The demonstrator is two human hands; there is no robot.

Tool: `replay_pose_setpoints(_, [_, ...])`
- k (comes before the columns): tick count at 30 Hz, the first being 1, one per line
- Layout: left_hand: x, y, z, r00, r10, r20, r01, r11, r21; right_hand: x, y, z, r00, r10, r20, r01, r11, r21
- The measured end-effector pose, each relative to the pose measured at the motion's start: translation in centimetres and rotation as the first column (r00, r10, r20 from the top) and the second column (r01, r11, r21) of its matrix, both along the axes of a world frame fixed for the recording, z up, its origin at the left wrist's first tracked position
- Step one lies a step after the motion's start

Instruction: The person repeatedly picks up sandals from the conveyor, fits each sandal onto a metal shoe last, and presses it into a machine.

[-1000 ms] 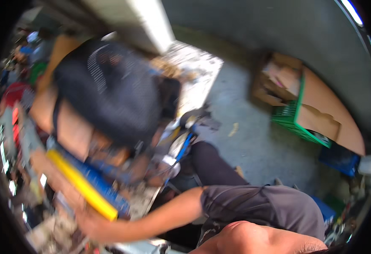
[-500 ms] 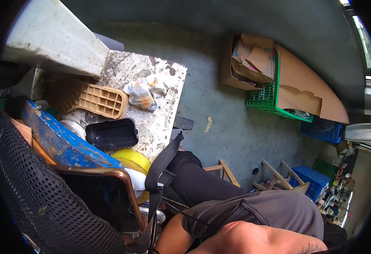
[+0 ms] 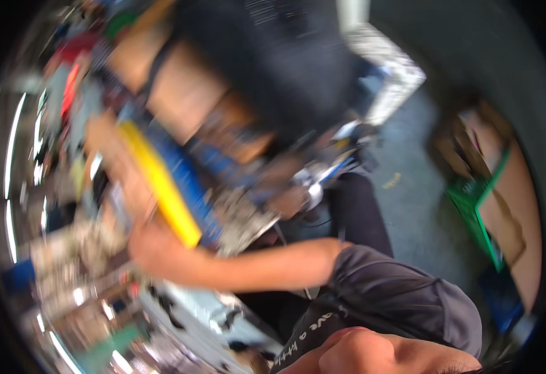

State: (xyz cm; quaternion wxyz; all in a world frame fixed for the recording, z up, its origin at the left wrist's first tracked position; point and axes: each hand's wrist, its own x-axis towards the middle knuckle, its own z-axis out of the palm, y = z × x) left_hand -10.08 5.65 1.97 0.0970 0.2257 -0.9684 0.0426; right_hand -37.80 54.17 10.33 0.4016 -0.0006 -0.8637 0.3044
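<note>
Motion blurs most of the picture. My right arm reaches out to the left, bends at the elbow, and its forearm runs up beside a bright yellow bar [image 3: 160,184] on a blue part [image 3: 188,187]. At the forearm's end is my right hand [image 3: 101,134]. Its fingers are smeared, so I cannot tell what they hold, if anything. My left hand is out of view. Beyond the bar lie tan flat pieces [image 3: 185,93], too blurred to name, and a large black shape [image 3: 266,62].
A white, worn tabletop [image 3: 404,75] shows at the top right. Farther right, a green crate [image 3: 478,206] stands on the grey floor, with an open cardboard box [image 3: 472,143] and cardboard sheet beside it. Blurred clutter and bright light strips fill the left side.
The view has swung to the left, shifting the worn table and green crate rightward and bringing a cluttered area in. My right forearm, hidden before, now reaches out to the left.
</note>
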Motion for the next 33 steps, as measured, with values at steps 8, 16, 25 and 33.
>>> replay_pose_setpoints(8, [19.4, 8.3, -4.3, 0.951, 0.305, -0.043, -0.306, 0.920, -0.245, 0.2, 1.6, 2.5, 0.989, 0.041, 0.144, -0.047, 0.998, 0.037])
replay_pose_setpoints(16, [21.4, 9.3, 0.1, 0.924, 0.329, -0.195, -0.254, 0.910, 0.327, -2.4, -1.3, 3.6, 0.977, 0.199, 0.077, -0.170, 0.944, -0.283])
replay_pose_setpoints(25, [15.2, 24.1, 6.4, 0.825, 0.554, 0.109, 0.328, -0.628, 0.706, 27.1, -14.5, -0.6, 0.482, 0.811, -0.332, -0.507, -0.051, -0.861])
replay_pose_setpoints(33, [25.4, 6.1, 2.0, -0.055, 0.969, -0.242, 0.539, 0.233, 0.809, 31.8, -19.8, -13.2, -0.295, 0.944, 0.149, -0.734, -0.124, -0.668])
